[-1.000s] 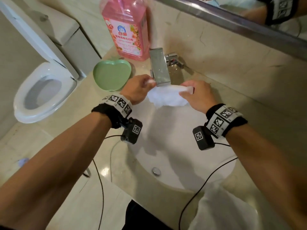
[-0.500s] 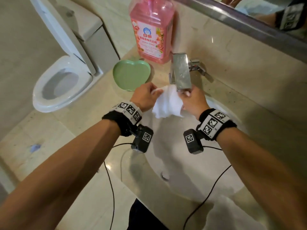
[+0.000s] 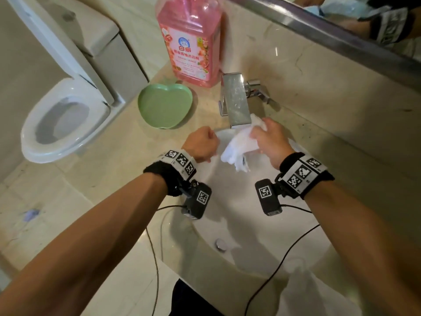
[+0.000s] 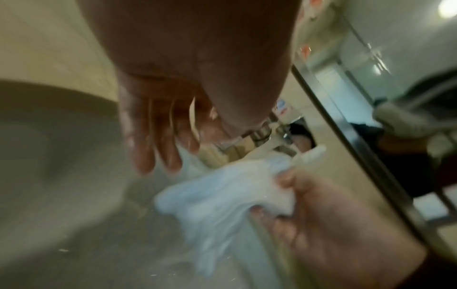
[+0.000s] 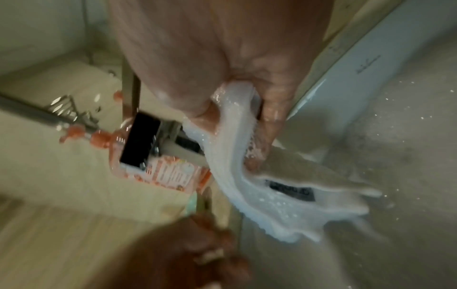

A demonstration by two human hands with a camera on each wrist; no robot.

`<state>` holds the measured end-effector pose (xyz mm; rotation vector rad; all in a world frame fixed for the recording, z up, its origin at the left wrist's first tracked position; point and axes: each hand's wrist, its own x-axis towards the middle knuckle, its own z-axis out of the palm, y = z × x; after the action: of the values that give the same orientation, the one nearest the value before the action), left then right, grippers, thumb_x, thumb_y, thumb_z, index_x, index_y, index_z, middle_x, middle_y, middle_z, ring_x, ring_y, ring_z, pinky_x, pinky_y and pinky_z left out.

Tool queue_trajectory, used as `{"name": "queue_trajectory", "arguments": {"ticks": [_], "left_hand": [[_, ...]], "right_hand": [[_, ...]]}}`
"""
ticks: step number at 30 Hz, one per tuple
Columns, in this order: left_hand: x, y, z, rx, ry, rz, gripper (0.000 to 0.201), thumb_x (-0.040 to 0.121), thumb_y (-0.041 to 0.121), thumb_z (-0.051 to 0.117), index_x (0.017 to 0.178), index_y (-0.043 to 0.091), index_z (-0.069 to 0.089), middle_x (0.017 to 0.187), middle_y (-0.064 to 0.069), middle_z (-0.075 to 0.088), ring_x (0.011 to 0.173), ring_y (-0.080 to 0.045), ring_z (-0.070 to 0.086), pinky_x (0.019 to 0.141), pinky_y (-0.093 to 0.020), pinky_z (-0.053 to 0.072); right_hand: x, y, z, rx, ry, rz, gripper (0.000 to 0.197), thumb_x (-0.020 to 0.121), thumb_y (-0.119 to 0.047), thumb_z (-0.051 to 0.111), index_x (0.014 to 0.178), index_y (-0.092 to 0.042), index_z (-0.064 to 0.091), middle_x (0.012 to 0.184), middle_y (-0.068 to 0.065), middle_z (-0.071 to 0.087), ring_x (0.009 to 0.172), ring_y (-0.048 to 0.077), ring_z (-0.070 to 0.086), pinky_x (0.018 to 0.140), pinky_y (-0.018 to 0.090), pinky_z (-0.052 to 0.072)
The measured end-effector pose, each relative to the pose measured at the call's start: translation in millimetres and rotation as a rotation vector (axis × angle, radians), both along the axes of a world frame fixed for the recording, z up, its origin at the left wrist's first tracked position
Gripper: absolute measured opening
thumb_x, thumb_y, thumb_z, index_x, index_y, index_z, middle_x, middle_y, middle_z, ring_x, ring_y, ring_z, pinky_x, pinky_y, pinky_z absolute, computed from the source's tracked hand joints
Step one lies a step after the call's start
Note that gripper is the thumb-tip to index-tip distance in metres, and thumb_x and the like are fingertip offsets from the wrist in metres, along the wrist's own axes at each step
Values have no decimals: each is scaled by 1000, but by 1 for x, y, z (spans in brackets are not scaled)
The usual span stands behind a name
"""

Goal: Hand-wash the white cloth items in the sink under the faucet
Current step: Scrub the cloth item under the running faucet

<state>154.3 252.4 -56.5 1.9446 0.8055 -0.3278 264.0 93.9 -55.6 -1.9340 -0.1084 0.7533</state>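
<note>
A wet white cloth (image 3: 239, 145) hangs bunched just below the spout of the square chrome faucet (image 3: 235, 101), over the back of the white sink (image 3: 255, 226). My right hand (image 3: 267, 139) grips its upper end; in the right wrist view the cloth (image 5: 230, 148) runs out from between thumb and fingers and shows a black label. My left hand (image 3: 200, 144) is a little to the left of the cloth, not touching it. Seen from the left wrist, its fingers (image 4: 153, 144) hang loosely and hold nothing. A second white cloth (image 3: 319, 297) lies on the counter at the sink's near right.
A pink detergent bottle (image 3: 190, 42) stands behind the faucet on the left, with a green apple-shaped dish (image 3: 165, 106) in front of it. An open toilet (image 3: 66, 119) sits left of the counter. A mirror edge (image 3: 319, 26) runs along the wall. Camera cables cross the basin.
My left hand has let go of the cloth and drawn away to the left. The right hand now holds the bunched cloth alone under the spout.
</note>
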Motion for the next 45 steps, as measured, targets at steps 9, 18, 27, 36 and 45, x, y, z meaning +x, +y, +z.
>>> {"name": "queue_trajectory", "arguments": {"ticks": [9,18,27,36,45], "left_hand": [[18,-26,-28,-496,87,213,23,88,35,69,95,13,67,91,-2,75,87,-18,73,75,-34,58],[24,-18,-37,-254,-8,296,18,91,15,61,108,13,56,95,-7,70,75,-21,74,69,-38,62],[-3,-6,-28,154,260,-82,27,93,13,56,120,13,48,112,-12,67,96,-30,67,80,-39,55],[6,-14,1,118,-204,-205,64,70,41,85,112,19,42,113,-3,58,99,-20,59,83,-35,51],[-4,-3,-20,-49,-308,-145,62,71,10,83,120,17,46,116,-4,51,98,-23,60,75,-28,55]], "right_hand": [[7,-15,4,229,296,-282,31,84,2,54,111,-13,56,108,10,62,96,30,65,60,37,61],[2,-15,-1,192,327,-256,36,83,-1,56,117,-10,58,117,15,66,104,34,68,83,57,59],[-8,2,7,120,253,-63,31,87,-5,55,115,-17,55,115,10,62,106,32,64,82,56,59],[-18,12,11,51,135,116,46,87,-2,49,117,-37,56,117,-5,63,112,21,60,93,50,55],[-18,14,8,41,-5,174,45,82,3,52,103,-36,61,102,-8,70,104,21,66,85,34,57]]}}
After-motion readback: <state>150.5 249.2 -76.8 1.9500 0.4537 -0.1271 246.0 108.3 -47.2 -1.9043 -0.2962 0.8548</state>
